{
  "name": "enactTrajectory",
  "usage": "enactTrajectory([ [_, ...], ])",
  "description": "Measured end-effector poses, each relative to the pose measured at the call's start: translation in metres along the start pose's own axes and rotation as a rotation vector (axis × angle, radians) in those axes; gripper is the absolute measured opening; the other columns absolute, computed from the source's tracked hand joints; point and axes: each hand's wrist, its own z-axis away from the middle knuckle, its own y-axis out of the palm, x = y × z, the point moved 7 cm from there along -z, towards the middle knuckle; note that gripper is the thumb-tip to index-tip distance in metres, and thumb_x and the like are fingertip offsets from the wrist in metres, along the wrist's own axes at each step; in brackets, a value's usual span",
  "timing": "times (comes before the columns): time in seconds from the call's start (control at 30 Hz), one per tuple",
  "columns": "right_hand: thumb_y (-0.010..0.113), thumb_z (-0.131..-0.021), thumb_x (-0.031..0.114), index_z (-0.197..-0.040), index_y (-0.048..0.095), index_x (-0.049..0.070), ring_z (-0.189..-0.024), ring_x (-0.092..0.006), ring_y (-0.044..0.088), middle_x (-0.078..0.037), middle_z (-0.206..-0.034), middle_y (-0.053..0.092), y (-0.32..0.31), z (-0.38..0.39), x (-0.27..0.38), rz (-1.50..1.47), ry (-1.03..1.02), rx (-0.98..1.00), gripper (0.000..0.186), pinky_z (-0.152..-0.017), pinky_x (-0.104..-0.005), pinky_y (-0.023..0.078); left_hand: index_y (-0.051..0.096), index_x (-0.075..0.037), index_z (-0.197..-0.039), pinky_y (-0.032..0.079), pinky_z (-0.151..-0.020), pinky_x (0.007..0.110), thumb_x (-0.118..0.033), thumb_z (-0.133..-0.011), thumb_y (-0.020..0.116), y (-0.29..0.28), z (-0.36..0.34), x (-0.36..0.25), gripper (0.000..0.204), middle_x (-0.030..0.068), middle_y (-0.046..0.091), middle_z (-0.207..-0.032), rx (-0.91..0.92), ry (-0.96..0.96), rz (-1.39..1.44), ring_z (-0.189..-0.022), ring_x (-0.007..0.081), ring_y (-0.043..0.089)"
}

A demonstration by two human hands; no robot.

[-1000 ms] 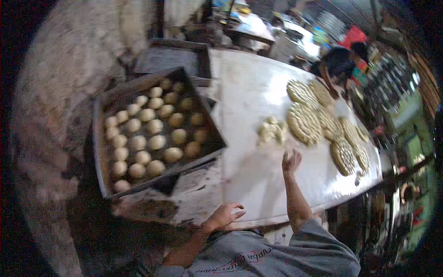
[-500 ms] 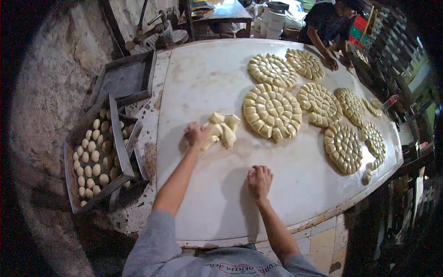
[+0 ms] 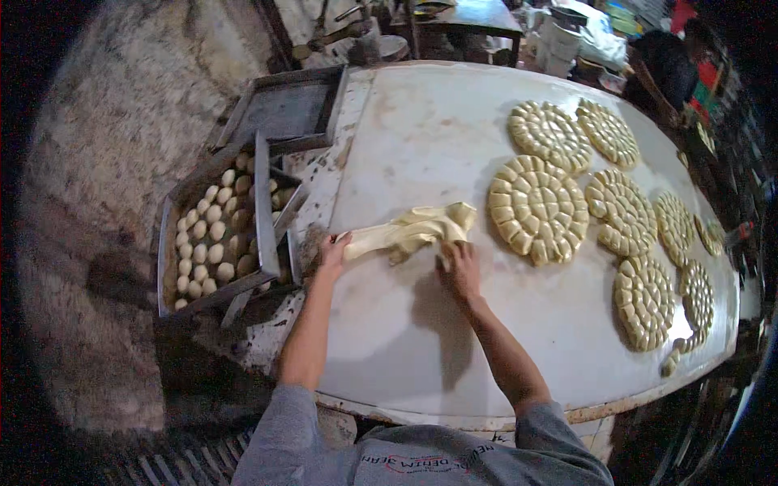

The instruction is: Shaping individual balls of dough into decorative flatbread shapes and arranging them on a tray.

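Note:
A long, pale yellow piece of dough is stretched sideways above the white tabletop. Its left end is pinched in my left hand, near the table's left edge. My right hand is at the dough's right part, fingers curled against its lower side; exactly how they grip is partly hidden. Just to the right lies a large round coil of cut dough pieces, separate from the stretched dough.
Several more dough coils cover the table's right side. On the left, a metal tray of dough balls leans beside a dark tray. Another person stands at the far right. A wooden table is behind.
The crumpled dough has been drawn out into a long strip. My right hand has moved up to it from the bare tabletop, and the view has turned left.

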Motion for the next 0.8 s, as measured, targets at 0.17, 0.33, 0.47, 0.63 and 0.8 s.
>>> enactTrajectory([
  [0.17,0.052,-0.078,0.015,-0.120,0.046,0.013,-0.106,-0.0313,0.043,-0.014,-0.112,0.048,0.057,-0.024,0.056,0.177,-0.019,0.161,0.043,-0.088,-0.0422,0.037,0.051,-0.004,-0.092,0.046,-0.065,0.032,-0.014,-0.072,0.073,-0.040,0.015,0.029,0.031,0.0063,0.057,-0.086,-0.187,-0.010,0.255,-0.076,0.0180,0.055],
  [0.33,0.059,-0.077,0.025,-0.109,0.050,0.009,-0.093,-0.0341,0.048,-0.017,-0.102,0.050,0.063,-0.029,0.049,0.051,0.158,-0.053,0.037,-0.079,-0.0412,0.041,0.056,-0.004,-0.087,0.045,-0.067,0.032,-0.018,-0.072,0.073,-0.032,0.032,0.016,0.027,0.0063,0.058,-0.085,-0.134,0.002,0.273,-0.078,0.0179,0.054],
  [0.47,0.058,-0.075,0.015,-0.094,0.054,0.004,-0.076,-0.0373,0.053,-0.015,-0.083,0.058,0.022,0.019,0.065,-0.422,0.379,-0.017,0.022,-0.069,-0.0419,0.044,0.056,-0.003,-0.088,0.045,-0.065,0.032,-0.021,-0.072,0.073,-0.028,0.037,-0.002,0.030,0.0054,0.058,-0.084,-0.152,0.091,0.094,-0.075,0.0186,0.054],
  [0.63,0.057,-0.074,0.013,-0.092,0.056,0.000,-0.066,-0.0206,0.053,-0.013,-0.075,0.058,-0.038,0.137,0.111,-0.521,0.614,-0.033,0.023,-0.064,-0.0329,0.045,0.055,-0.001,-0.082,0.044,-0.060,0.033,-0.018,-0.068,0.074,-0.013,0.051,-0.002,0.029,0.0080,0.058,-0.071,0.048,0.442,-0.438,-0.065,0.0186,0.054],
  [0.8,0.051,-0.076,0.015,-0.091,0.055,-0.004,-0.068,-0.0140,0.049,-0.008,-0.075,0.057,-0.086,0.227,0.156,-0.485,0.914,-0.052,0.024,-0.062,-0.0272,0.043,0.056,0.003,-0.084,0.046,-0.064,0.033,-0.014,-0.071,0.071,-0.015,0.136,0.012,0.026,0.0113,0.060,-0.074,0.168,0.372,-0.350,-0.069,0.0206,0.057],
])
